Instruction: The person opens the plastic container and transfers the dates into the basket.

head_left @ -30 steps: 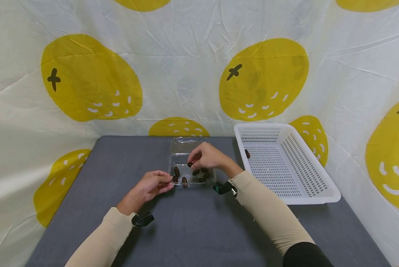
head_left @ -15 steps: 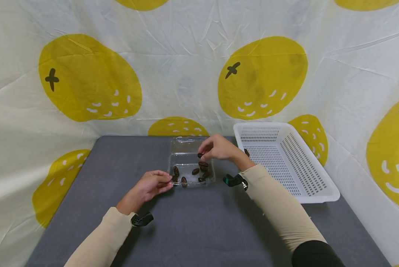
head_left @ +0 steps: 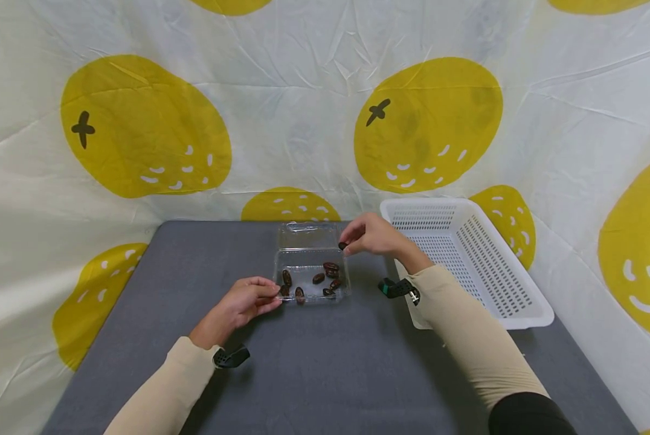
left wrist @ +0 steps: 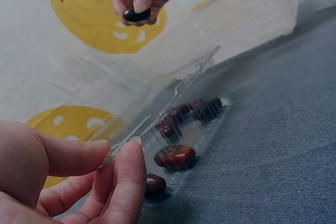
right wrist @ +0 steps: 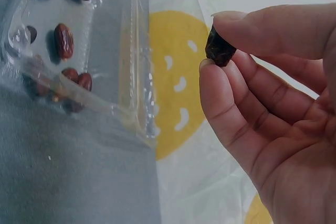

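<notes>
A clear plastic clamshell box (head_left: 303, 258) stands on the table with its lid folded back, and several brown dates (right wrist: 64, 41) lie inside it. The left hand (head_left: 249, 300) pinches the box's near left rim between thumb and fingers, as the left wrist view shows closely. Raised above the box's right side, the right hand (head_left: 373, 234) pinches a single dark date (right wrist: 219, 48) between thumb and fingertips. That date is clear of the box. In the left wrist view the dates (left wrist: 175, 157) show through the transparent wall.
A white perforated plastic basket (head_left: 539, 317) stands to the right, its left part behind the right forearm. A dark grey cloth (head_left: 303, 374) covers the table. Behind hangs a white curtain (head_left: 298, 139) with yellow fruit prints.
The right hand has lifted the date up and to the right, from over the box's middle toward the basket. The left hand has kept its grip on the rim.
</notes>
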The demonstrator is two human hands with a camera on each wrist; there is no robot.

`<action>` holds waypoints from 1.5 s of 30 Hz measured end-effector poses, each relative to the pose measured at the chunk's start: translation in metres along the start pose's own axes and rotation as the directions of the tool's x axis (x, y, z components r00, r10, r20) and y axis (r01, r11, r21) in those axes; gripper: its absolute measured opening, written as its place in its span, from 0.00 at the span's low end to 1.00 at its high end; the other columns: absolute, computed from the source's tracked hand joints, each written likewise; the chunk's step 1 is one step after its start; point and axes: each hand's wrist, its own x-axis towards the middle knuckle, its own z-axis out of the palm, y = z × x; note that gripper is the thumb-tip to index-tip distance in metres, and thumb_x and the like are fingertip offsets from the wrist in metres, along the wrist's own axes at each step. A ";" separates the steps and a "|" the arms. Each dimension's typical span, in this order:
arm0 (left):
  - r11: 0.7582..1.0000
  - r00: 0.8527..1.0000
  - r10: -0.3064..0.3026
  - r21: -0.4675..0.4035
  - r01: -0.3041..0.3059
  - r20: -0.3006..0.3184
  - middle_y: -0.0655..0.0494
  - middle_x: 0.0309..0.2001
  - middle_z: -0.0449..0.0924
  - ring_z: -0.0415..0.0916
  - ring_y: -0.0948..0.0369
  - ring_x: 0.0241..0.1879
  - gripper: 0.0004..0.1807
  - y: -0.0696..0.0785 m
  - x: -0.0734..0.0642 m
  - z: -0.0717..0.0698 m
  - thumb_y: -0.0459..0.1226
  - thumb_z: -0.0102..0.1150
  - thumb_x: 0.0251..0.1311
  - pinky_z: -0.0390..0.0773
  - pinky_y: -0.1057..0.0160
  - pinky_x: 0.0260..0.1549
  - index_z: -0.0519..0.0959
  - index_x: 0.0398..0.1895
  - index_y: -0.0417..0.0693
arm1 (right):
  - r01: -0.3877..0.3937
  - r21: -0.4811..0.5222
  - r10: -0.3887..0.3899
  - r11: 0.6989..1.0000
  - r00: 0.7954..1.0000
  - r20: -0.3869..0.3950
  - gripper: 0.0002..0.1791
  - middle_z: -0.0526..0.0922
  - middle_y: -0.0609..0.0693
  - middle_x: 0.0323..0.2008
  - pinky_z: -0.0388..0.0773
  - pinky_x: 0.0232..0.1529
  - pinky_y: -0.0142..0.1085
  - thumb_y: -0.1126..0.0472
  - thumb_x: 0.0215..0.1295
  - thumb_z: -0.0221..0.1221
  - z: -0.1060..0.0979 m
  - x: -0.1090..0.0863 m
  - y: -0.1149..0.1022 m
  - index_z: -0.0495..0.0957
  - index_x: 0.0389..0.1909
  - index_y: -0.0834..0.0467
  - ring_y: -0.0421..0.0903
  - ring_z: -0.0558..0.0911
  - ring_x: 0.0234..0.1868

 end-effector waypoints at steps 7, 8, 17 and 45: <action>1.000 1.000 -0.003 0.010 0.003 0.007 0.50 0.34 0.84 0.84 0.61 0.30 0.05 0.000 0.000 -0.001 0.25 0.64 0.67 0.90 0.65 0.36 0.82 0.36 0.42 | -0.037 0.030 0.038 0.999 0.998 -0.042 0.10 0.91 0.56 0.37 0.85 0.41 0.36 0.67 0.57 0.74 -0.011 -0.007 0.006 0.89 0.41 0.62 0.44 0.86 0.37; 1.000 1.000 -0.004 0.010 0.004 0.007 0.50 0.34 0.85 0.84 0.61 0.30 0.04 0.000 0.000 -0.001 0.26 0.64 0.67 0.90 0.65 0.36 0.82 0.37 0.42 | -0.041 0.027 0.042 0.999 0.998 -0.049 0.10 0.91 0.56 0.38 0.85 0.41 0.36 0.67 0.57 0.74 -0.013 -0.008 0.007 0.89 0.41 0.62 0.44 0.86 0.37; 1.000 1.000 0.001 0.011 -0.001 0.011 0.50 0.35 0.85 0.84 0.61 0.30 0.04 0.000 0.000 -0.002 0.26 0.64 0.67 0.90 0.65 0.36 0.82 0.39 0.41 | -0.061 -0.006 0.060 0.998 0.994 -0.095 0.10 0.91 0.56 0.38 0.84 0.44 0.38 0.65 0.60 0.73 -0.027 -0.019 0.013 0.90 0.42 0.60 0.47 0.86 0.38; 1.000 1.000 -0.002 0.006 0.002 0.024 0.50 0.34 0.84 0.85 0.61 0.30 0.03 0.001 -0.002 -0.003 0.26 0.64 0.67 0.90 0.65 0.36 0.82 0.38 0.41 | -0.144 0.013 0.144 0.990 0.971 -0.193 0.13 0.91 0.58 0.38 0.83 0.37 0.33 0.66 0.61 0.72 -0.062 -0.041 0.041 0.88 0.45 0.65 0.44 0.83 0.33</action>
